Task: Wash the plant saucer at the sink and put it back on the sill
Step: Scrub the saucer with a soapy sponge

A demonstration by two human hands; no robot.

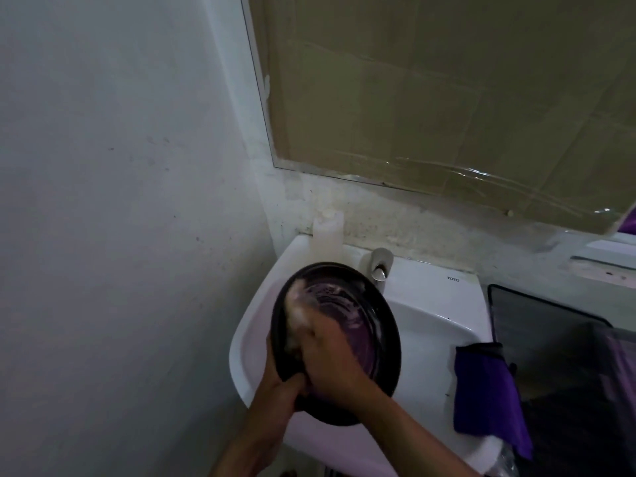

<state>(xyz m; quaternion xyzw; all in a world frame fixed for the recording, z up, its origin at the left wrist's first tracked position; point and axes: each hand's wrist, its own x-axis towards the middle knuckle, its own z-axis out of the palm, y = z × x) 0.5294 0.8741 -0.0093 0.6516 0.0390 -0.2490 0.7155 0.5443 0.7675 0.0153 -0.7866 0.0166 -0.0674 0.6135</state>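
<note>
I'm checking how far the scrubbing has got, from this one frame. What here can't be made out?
- What the right hand scrubs with: motion blur and foam.
- The saucer underside: faces away.
- The basin drain of the sink: saucer covers it.
- Whether the faucet runs: spout behind the saucer rim.
- The left hand fingers: behind the saucer.

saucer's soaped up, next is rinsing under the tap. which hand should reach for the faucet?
Right, probably. The left hand grips the saucer at its lower rim, holding it tilted over the sink. The right hand only scrubs inside it and lies nearer the faucet.
</note>
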